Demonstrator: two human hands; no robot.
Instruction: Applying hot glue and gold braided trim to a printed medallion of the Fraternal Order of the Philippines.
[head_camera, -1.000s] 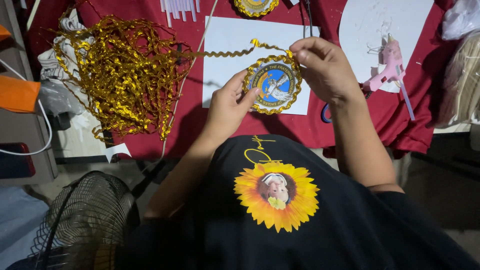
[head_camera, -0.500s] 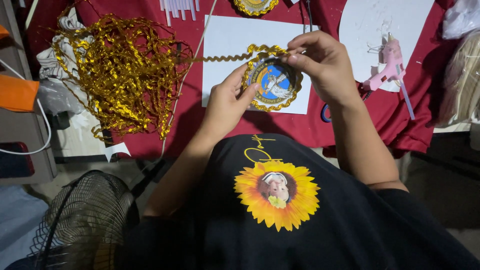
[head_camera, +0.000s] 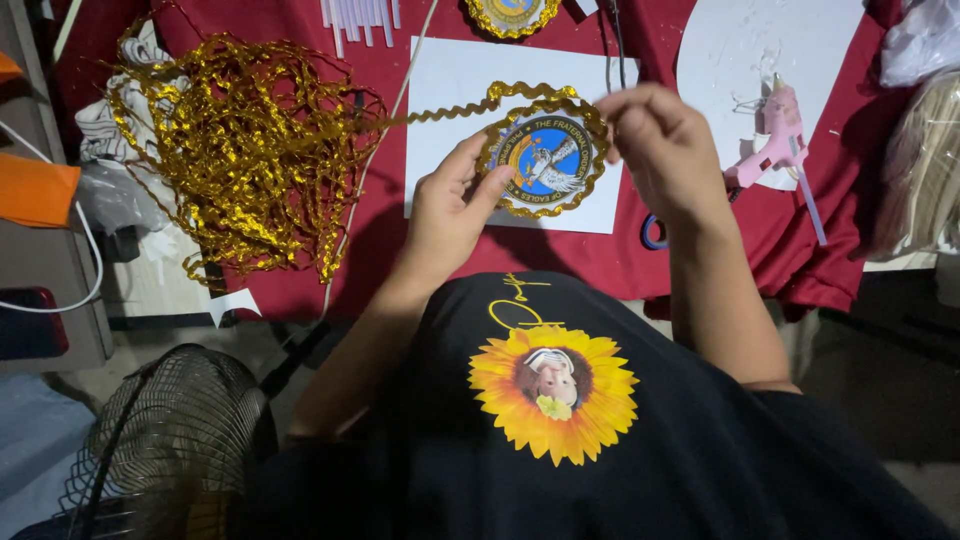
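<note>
Two bare hands are being held over a table covered in dark red cloth (head_camera: 330, 60), seen from above. A round blue emblem (head_camera: 545, 160) with a bird at its centre is being gripped between them, just above a white sheet of paper (head_camera: 450, 110) in the upper middle of the frame. The emblem's left edge is being pinched by the left hand (head_camera: 450, 205), thumb on the face and fingers closed behind it. The upper right rim is being pressed by the right hand (head_camera: 665, 150), whose fingers are curled shut around the gold zigzag trim (head_camera: 450, 110).

By the look of it, the trim is being laid around the emblem's edge, with most of the rim already bordered; the last stretch under the right hand seems to be the part in hand. Careful pressing along the rim, and a cut where the trim meets itself, would probably be called for next.

A loose tangle of the same gold trim (head_camera: 240, 160) is being fed from the upper left. A pink glue gun (head_camera: 775, 140) is lying at the upper right on another white sheet.

The right fingertips are being hidden behind the hand, so the trim's end cannot be made out. A second gold-edged emblem (head_camera: 512, 15) is being cut off by the top edge, and a wire fan guard (head_camera: 160, 440) by the lower left.
</note>
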